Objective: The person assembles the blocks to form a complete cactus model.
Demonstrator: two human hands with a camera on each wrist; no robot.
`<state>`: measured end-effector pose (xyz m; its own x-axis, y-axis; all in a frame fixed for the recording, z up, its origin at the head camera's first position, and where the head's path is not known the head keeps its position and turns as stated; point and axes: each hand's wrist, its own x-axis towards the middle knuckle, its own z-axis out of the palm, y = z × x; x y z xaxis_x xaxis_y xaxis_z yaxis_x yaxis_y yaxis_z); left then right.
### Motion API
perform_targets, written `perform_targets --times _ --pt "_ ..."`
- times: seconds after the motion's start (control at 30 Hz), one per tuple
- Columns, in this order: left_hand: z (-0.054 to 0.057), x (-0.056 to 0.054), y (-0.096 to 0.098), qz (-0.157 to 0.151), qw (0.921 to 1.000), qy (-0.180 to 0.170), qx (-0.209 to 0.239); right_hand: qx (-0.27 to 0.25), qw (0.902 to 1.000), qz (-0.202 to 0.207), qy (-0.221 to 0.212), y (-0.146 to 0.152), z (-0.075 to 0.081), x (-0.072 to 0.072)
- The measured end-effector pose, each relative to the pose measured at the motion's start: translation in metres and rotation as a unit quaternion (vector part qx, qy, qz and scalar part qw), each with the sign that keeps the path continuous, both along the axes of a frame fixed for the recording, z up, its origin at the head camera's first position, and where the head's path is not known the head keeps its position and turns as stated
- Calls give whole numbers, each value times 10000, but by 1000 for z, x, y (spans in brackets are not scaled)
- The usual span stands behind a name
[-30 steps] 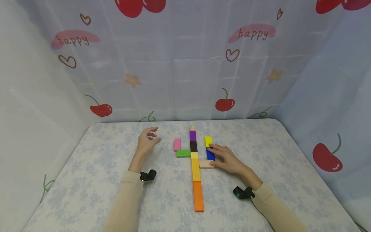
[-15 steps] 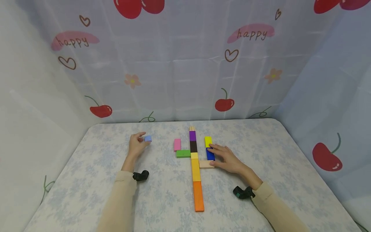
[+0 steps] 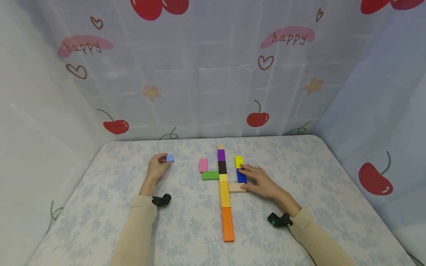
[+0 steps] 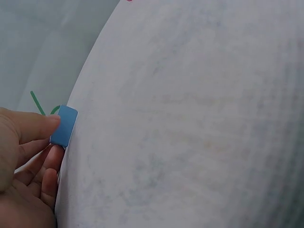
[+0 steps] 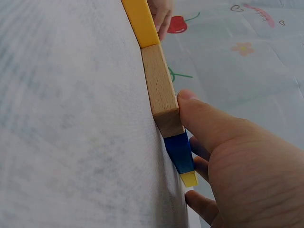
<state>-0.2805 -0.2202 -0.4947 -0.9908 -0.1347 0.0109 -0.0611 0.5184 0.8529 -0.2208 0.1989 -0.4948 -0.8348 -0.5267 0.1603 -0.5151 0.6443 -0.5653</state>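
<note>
My left hand (image 3: 157, 167) pinches a small light blue block (image 3: 170, 158) between thumb and fingers at the left of the table. Its blue face (image 4: 65, 126) shows in the left wrist view. My right hand (image 3: 263, 183) rests at the right of the block figure, fingers fairly straight. Its thumb touches the end of a plain wooden block (image 3: 235, 188), and its fingers lie at the dark blue block (image 3: 242, 178) and the yellow block (image 3: 239, 162). In the right wrist view, the thumb lies against the wooden block (image 5: 160, 80).
A column of blocks runs down the middle: purple (image 3: 221, 155), black (image 3: 222, 167), yellow (image 3: 225, 194) and orange (image 3: 228, 224), with pale sticks (image 3: 220, 146) on top. A green block (image 3: 211, 176) and a pink block (image 3: 203, 166) form the left branch. A printed curtain (image 3: 206, 99) stands behind.
My left hand has moved left, away from the figure, and now holds the light blue block, seen in its fingers half a second ago. My right hand has stayed in place.
</note>
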Motion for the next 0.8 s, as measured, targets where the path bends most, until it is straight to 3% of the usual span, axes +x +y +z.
perform_targets --times 0.5,0.8 --pt "-4 -2 5 387 9989 172 -199 -39 10000 15 -4 1 -2 0" --pt "-3 -1 7 463 9984 237 -223 -33 10000 11 -8 0 -1 0"
